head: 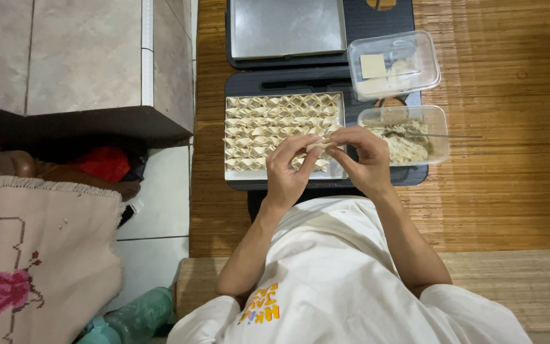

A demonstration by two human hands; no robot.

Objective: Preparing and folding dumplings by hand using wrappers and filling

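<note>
1. the dumpling (318, 145) sits pinched between both hands, in the air over the near right corner of the tray (335, 171) of folded ones.
2. it looks small, light and soft: a thin dough skin over a damp filling. i judge it tears or squashes easily and may feel a bit tacky, so the edges are the place to hold it, with fingertips only, not the filled middle.
3. the left hand (288, 169) is closed on the dumpling's left end, thumb and forefinger pressed together, the other fingers curled under, wrist bent up from the forearm.
4. the right hand (367, 159) grips the right end the same way, fingers arched over the top, palm turned toward the body.
5. the folded dumplings (268, 124) fill the tray in tight rows, leaving a bare strip along its near edge.
6. just right of the tray stands a tub (439, 137) of filling (408, 140) with a thin stick across it.
7. beyond that is a box (428, 60) of square skins (373, 65), and an empty tray (286, 27) lies farther off.
</note>
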